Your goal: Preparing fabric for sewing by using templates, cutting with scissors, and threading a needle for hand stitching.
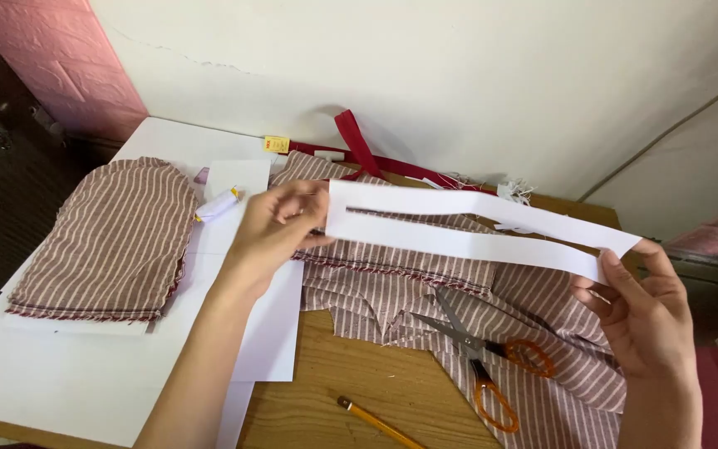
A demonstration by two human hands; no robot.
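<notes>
At the left end of the brown wooden table [392,391] lie big white paper sheets [85,374]. On them, near the table's left edge, sits a stack of rounded striped cloth pieces, dark red and white [110,241]. Just right of the stack, near the back edge, lies a small white spool of thread with a yellow end [218,204]. It rests on a smaller white sheet.

The left hand [276,229] is up over the middle of the table. Its fingers are closed on the left end of a long white paper strip with a slit cut down its middle [467,229]. The thumb is on the front and the other fingers are behind. The strip hangs in the air above the table and slopes down a little to the right. The right hand [641,308] pinches the strip's right end, over the right side of the table, with its thumb on top.

Under the strip lies a spread of the same striped cloth [392,274], from the back edge down to the front right corner. A dark red ribbon [359,150] lies by the back edge, against the wall, with a small yellow tag [276,144] to its left. Scissors with orange handles [492,366] lie on the cloth toward the front right, blades shut. A yellow pencil [380,424] lies on bare wood at the front edge, left of the scissors.
</notes>
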